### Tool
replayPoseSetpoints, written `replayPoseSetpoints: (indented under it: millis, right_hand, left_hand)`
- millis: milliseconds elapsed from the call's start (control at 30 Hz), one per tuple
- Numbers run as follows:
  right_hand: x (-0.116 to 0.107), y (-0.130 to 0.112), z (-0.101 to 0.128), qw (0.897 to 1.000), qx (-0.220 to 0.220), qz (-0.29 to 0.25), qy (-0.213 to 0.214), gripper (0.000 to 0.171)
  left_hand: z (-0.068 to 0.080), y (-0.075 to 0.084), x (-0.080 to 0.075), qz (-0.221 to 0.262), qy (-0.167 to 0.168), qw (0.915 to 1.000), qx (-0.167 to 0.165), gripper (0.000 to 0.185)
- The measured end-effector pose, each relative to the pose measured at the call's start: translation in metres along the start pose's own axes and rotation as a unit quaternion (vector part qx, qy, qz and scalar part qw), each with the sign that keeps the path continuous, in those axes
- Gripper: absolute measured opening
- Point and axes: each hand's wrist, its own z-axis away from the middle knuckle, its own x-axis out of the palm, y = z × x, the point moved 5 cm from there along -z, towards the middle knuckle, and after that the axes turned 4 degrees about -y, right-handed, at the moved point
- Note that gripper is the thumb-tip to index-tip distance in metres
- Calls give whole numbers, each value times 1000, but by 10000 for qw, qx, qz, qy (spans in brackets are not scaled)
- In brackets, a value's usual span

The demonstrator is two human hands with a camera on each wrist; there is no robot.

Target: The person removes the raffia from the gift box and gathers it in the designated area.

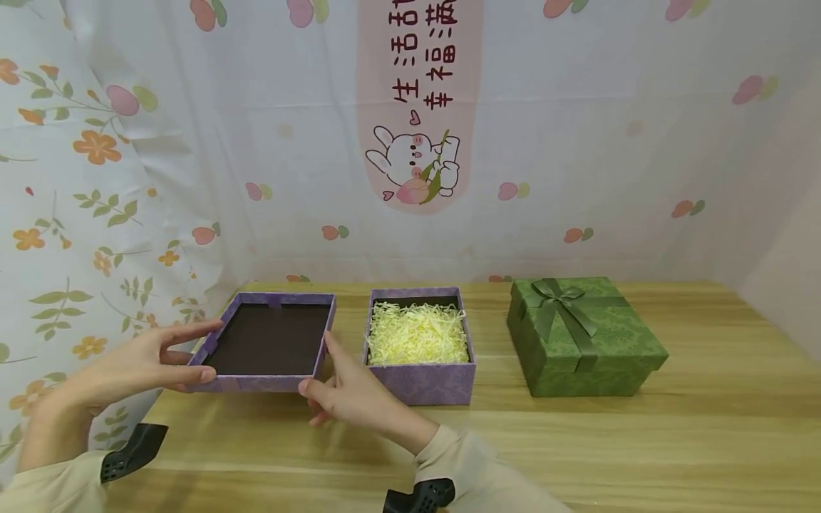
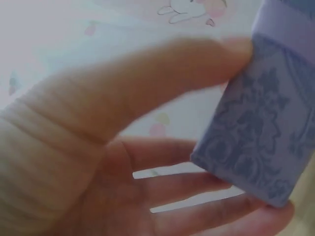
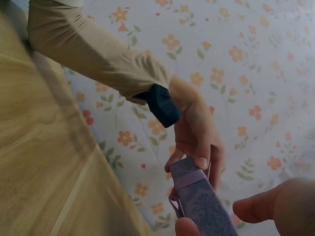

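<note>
In the head view, the left hand (image 1: 144, 363) has the near left corner of the purple lid (image 1: 269, 342) between its thumb and fingers, which are only part-way closed, while the right hand (image 1: 353, 392) pinches the near right corner. The lid lies toward eight o'clock, dark inside facing up, and looks to be held clear of the wooden table (image 1: 513, 456). At six o'clock stands the purple box (image 1: 426, 383), uncovered and heaped with pale yellow shredded paper (image 1: 420, 335); near four o'clock the green box (image 1: 590, 370) sits closed under its bow (image 1: 558, 298). As I judge it, the uncovering of the purple box is done, while setting the lid down is not yet done (whether anything lies under the shreds, I cannot tell). In the left wrist view, the lid's patterned side slants in at three o'clock, the thumb pressing its upper edge and fingertips supporting the lower one. In the right wrist view, the lid is at five o'clock, a ribbon loop (image 3: 174, 206) hanging from it; the left hand grips its far end, and just a thumb and fingertip of the right hand show, so its full hold cannot be told there.
</note>
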Motion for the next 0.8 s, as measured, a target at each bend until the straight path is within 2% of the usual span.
replayPoseSetpoints:
  millis: [100,200,433,567,800]
  right_hand:
    - [1,4,-1,9993,-84,360,17,80]
    - [3,11,-2,9988,-44,486,46,81]
    - [3,23,-5,9984,100,513,212,82]
    - [3,29,-5,9974,246,652,207,87]
    - [3,37,-5,9945,411,949,181,94]
  left_hand:
    - [-5,-2,3,374,-97,9992,81,71]
    - [-11,-5,8,568,-221,9981,100,72]
    - [-22,-15,15,441,-322,9985,-73,77]
    - [-26,-20,19,596,-309,9976,-184,80]
    - [-31,-25,27,775,-321,9964,-144,81]
